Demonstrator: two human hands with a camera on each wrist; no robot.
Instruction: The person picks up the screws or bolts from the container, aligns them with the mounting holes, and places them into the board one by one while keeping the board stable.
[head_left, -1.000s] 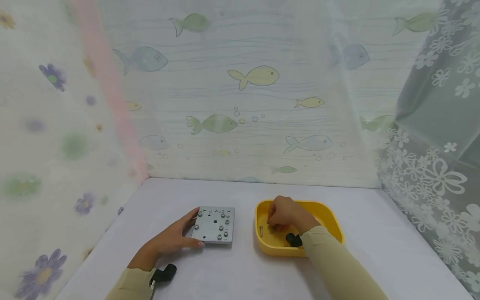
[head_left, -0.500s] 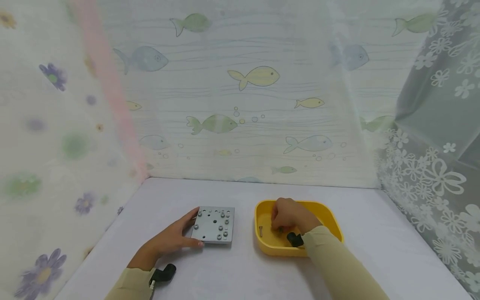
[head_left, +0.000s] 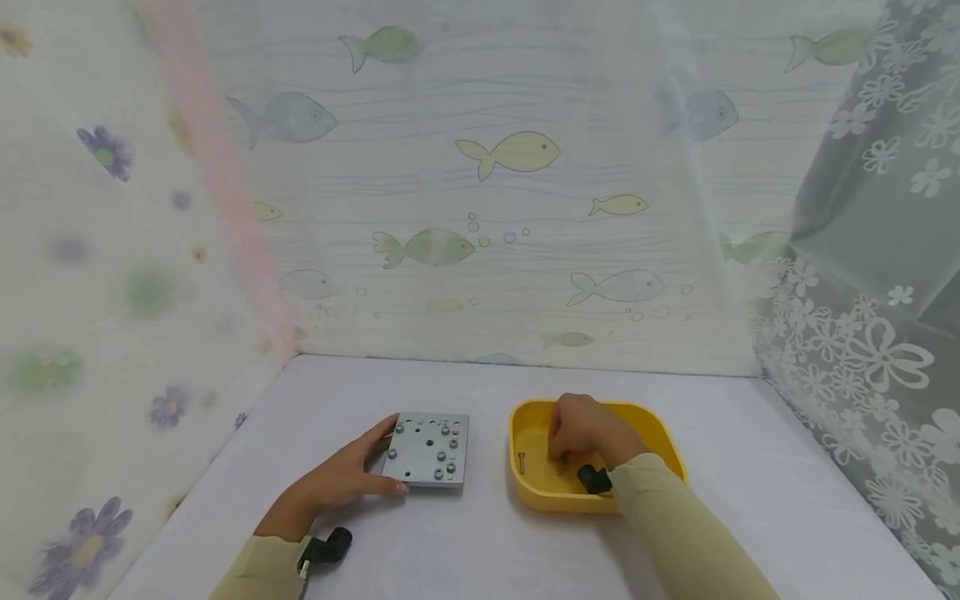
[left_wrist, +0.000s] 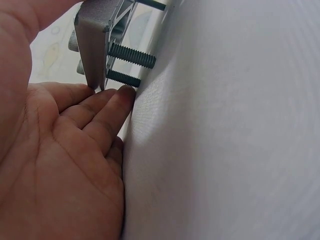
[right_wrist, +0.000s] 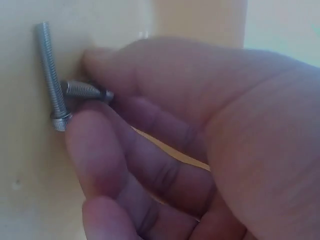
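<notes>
A long screw (right_wrist: 51, 75) on the floor of the yellow tray (head_left: 660, 433) is being pinched up by the right hand (head_left: 581, 429), a shorter screw (right_wrist: 85, 90) lying between its curled fingers (right_wrist: 100, 150). The metal plate (head_left: 429, 448) is steadied on the table (head_left: 480, 542) by the left hand (head_left: 333, 483), fingers straight at its edge. One screw is best lifted alone.

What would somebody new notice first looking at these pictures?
Probably the bright yellow plastic tray right of centre on the white table, with the right hand reaching in and its fingertips on long silver screws. To its left sits a square grey metal plate studded with bolts, the left hand resting against its near edge. Fish-patterned curtains hang behind.
</notes>
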